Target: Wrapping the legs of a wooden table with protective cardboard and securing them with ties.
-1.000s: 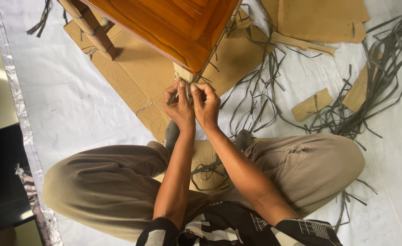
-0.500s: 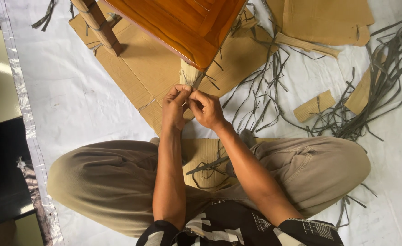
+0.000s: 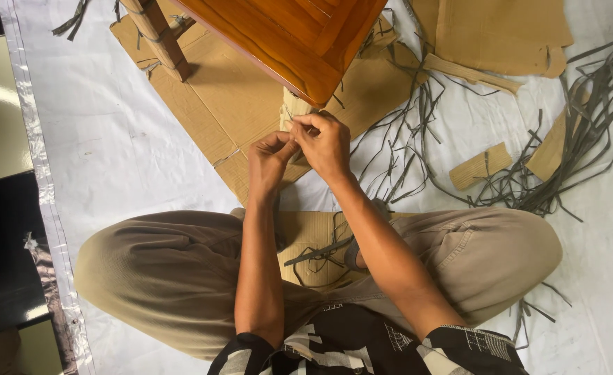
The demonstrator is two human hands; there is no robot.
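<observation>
A glossy brown wooden table top (image 3: 289, 35) stands above me, its near leg (image 3: 294, 107) wrapped in corrugated cardboard. My left hand (image 3: 270, 163) and my right hand (image 3: 326, 144) meet at that leg just under the table's corner. Both pinch a thin grey strap (image 3: 287, 125) against the wrapping; the strap is mostly hidden by my fingers. A second wrapped leg (image 3: 159, 38) stands at the upper left.
Flat cardboard sheets (image 3: 216, 104) lie on white plastic sheeting (image 3: 112, 160) under the table. Loose grey straps (image 3: 570, 139) sprawl at the right with small cardboard pieces (image 3: 481, 167). My crossed legs in tan trousers (image 3: 161, 278) fill the lower frame.
My hands dropped a little from the leg half a second ago, then rose again; my right hand now sits higher and closer to the table corner, my left just below it.
</observation>
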